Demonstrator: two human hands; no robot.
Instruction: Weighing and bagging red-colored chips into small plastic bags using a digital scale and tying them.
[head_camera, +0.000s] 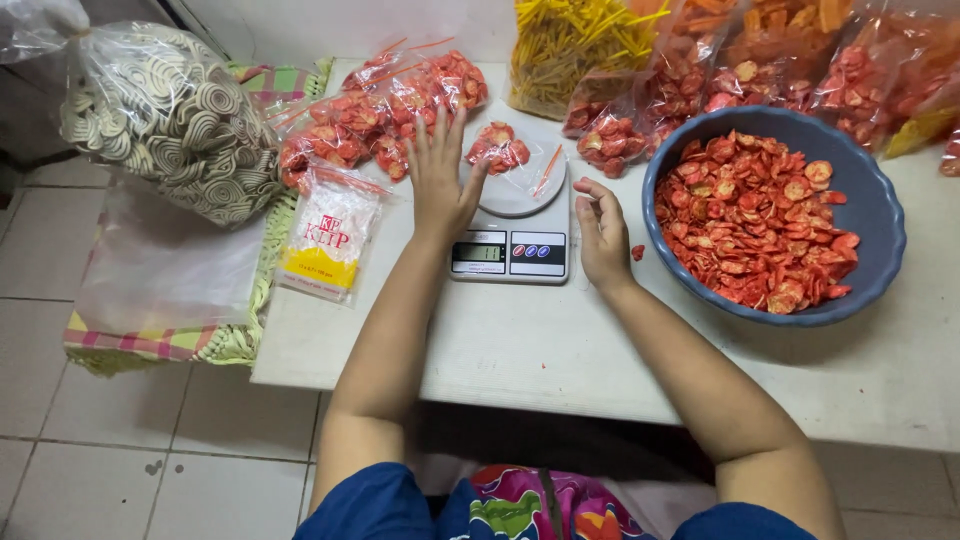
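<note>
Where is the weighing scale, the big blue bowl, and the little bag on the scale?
Weighing scale (510, 252): head view, on its front panel beside the display.
Blue bowl (872, 205): head view, on its bare right rim.
Little bag (499, 147): head view, on the red chips inside.

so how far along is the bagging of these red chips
Done: a pile of filled small bags left of the scale. In hand: one bag on the scale, left hand beside it, right hand empty. Left: the blue bowl is mostly full.
</note>
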